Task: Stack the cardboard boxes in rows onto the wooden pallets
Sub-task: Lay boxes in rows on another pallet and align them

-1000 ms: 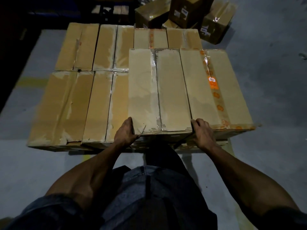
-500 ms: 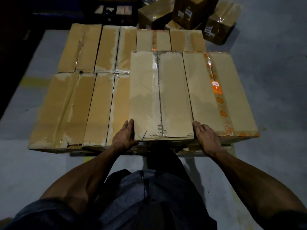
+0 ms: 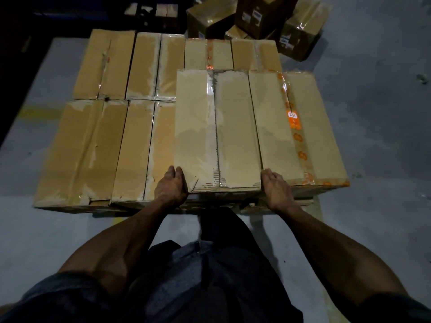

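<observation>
Left hand (image 3: 171, 187) and right hand (image 3: 275, 190): fingers straight, pressed flat against near corners of top-layer box (image 3: 217, 129), at near edge of lower layer (image 3: 130, 148), beside orange-taped box (image 3: 303, 127). Risk: right fingers pinched between boxes if shoved sideways.

Loose boxes (image 3: 256, 17) are cut off by the upper edge; the upper left corner is lost in darkness.

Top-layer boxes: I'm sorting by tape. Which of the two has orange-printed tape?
The right top-layer box: orange marks and an orange sticker run along its seam tape. The left top-layer box has only clear tape.
</observation>
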